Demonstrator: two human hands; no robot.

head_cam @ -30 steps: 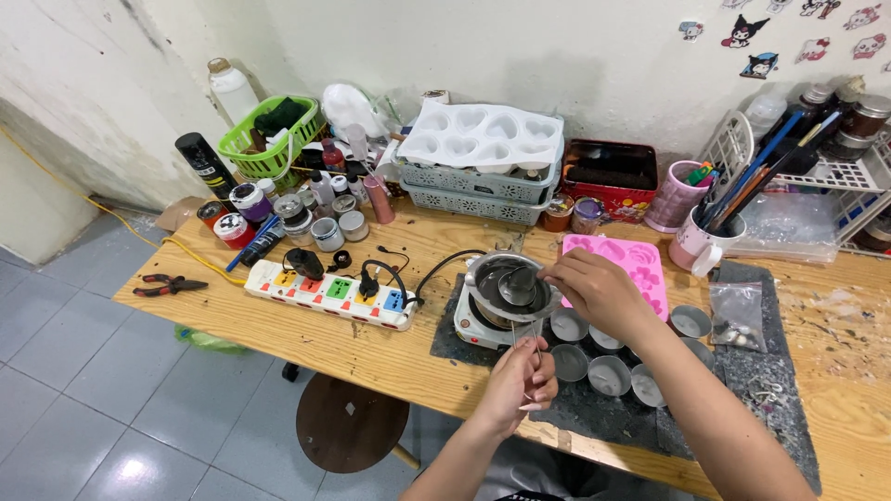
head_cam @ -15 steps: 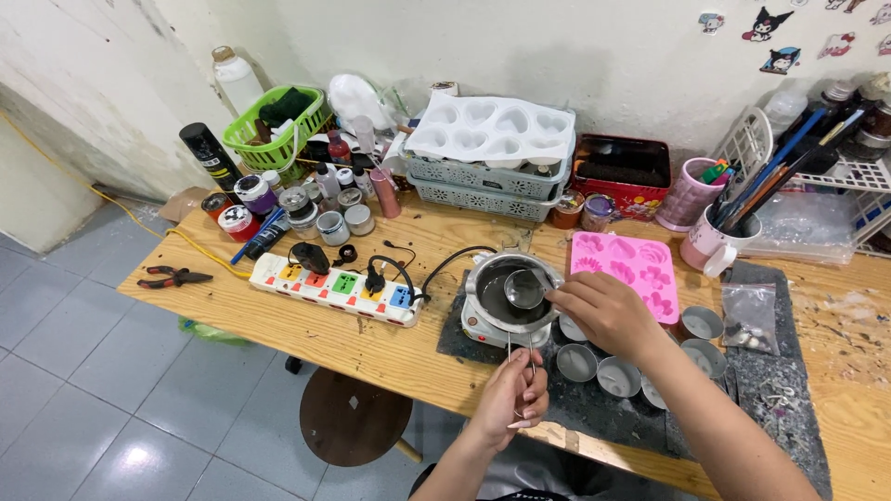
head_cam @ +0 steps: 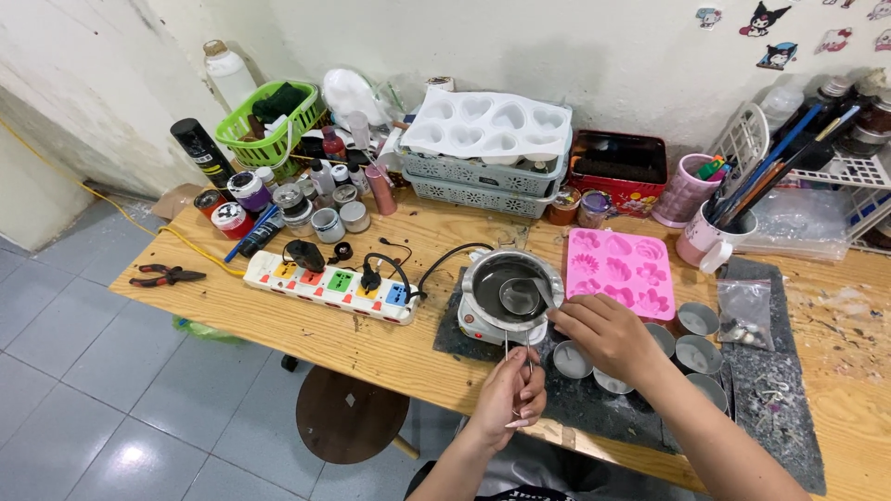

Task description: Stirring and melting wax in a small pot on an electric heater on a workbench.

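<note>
Mid-frame, left hand [head_cam: 513,394] pinches the strainer [head_cam: 520,297] handle; right hand [head_cam: 603,329] grips its rim, strainer over the pot [head_cam: 483,278].

Left hand [head_cam: 513,394] pinching wire handle, right hand [head_cam: 599,331] beside melting pot [head_cam: 508,287] — cluttered workbench [head_cam: 306,329]

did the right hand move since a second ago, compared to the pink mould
Yes. The right hand has dropped toward the near table edge: it overlapped the pink mould's left side before, and now sits below the mould's near edge, over the small metal cups.
</note>
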